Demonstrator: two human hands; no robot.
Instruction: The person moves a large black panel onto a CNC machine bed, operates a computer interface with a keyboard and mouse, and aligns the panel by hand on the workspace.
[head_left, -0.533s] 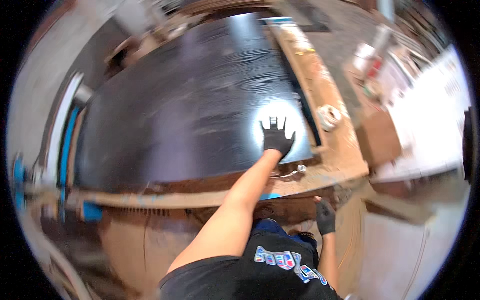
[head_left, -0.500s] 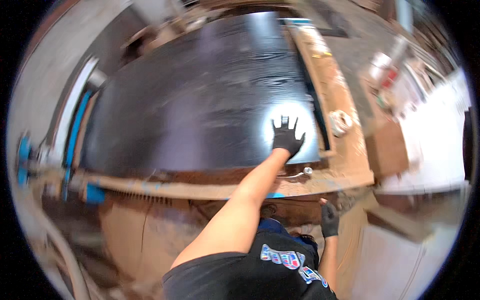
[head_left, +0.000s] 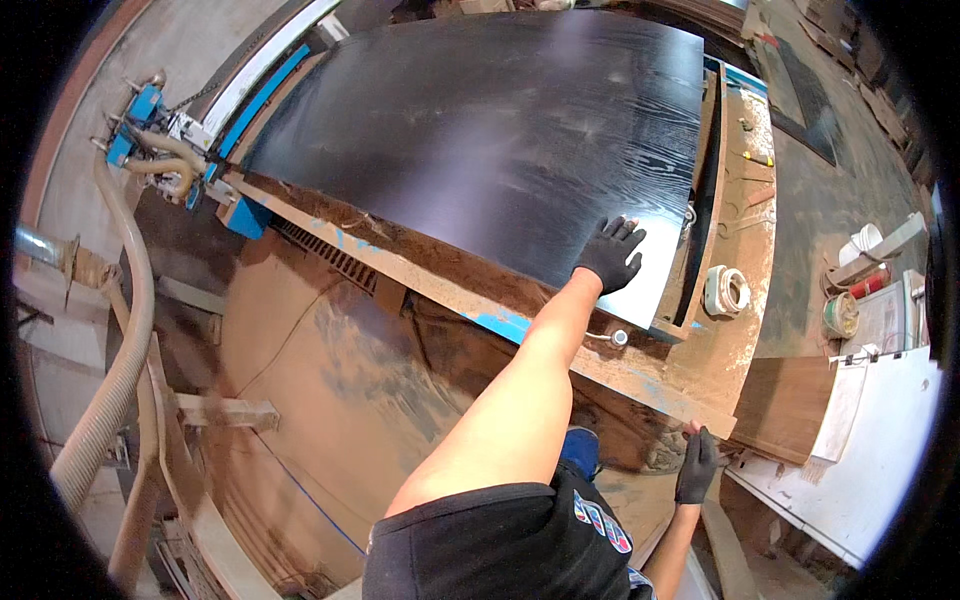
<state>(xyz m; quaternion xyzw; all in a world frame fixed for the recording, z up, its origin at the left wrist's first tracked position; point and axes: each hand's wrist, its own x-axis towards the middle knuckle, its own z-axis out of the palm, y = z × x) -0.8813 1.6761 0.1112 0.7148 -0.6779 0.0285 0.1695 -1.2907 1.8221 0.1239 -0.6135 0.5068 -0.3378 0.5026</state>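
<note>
A large black wood-grain panel [head_left: 470, 140] lies flat on the dusty machine bed. My left hand [head_left: 610, 255], in a black glove with some bare fingertips, rests open on the panel's near right corner, fingers spread. Glare whitens the surface beside it. My right hand [head_left: 698, 468], gloved the same way, hangs low by the bed's near right corner. Its fingers are loosely bent and nothing shows in them. A bent metal rod with a round end [head_left: 618, 338] sticks out at the panel's near edge, beside my left forearm.
On the right ledge [head_left: 745, 225] lie a white tape roll [head_left: 727, 290] and small tools. A blue machine head [head_left: 140, 125] with hoses stands at the left. A white bucket [head_left: 860, 240] and a brown box [head_left: 785, 405] are at the right. Sawdust covers the floor [head_left: 340, 370].
The view has swung left, so the bed appears tilted and more of the left machine and hoses shows. My left hand stays spread on the panel's corner; my right hand remains low at the side.
</note>
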